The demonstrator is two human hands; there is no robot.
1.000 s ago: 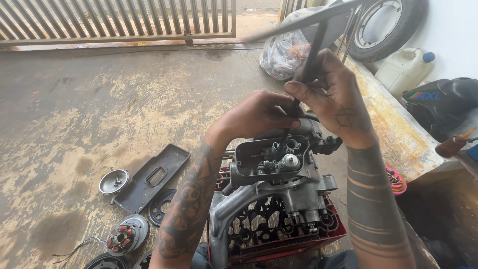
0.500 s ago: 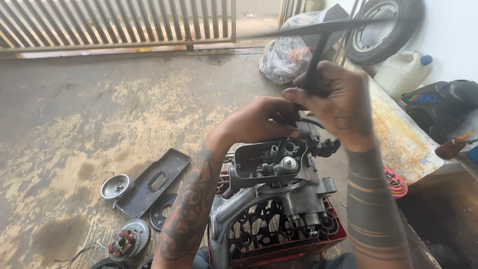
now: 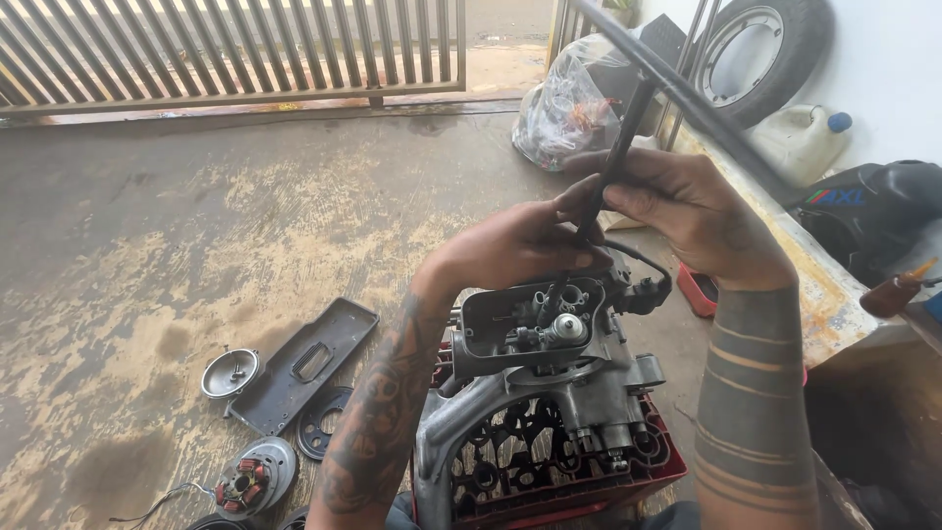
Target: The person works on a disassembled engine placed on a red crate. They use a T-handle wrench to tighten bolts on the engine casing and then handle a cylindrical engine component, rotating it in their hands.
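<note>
The right hand (image 3: 702, 221) is clamped on a long black tool (image 3: 613, 162) standing in the engine (image 3: 545, 353), which sits steady on a red crate (image 3: 589, 471), while the left hand (image 3: 520, 245), probably closed, braces its top.

Soft daylight coming in through the gate (image 3: 235, 49) at upper left, concrete floor (image 3: 196, 226) showing evenly lit, shadows staying faint, lower right corner falling dim, edges bending slightly, focus holding sharp.

Both tattooed forearms rise from the bottom edge; left hand (image 3: 510, 250) curls palm-down at centre, right hand (image 3: 687, 211) fists closed just right, fingertips meeting.
</note>
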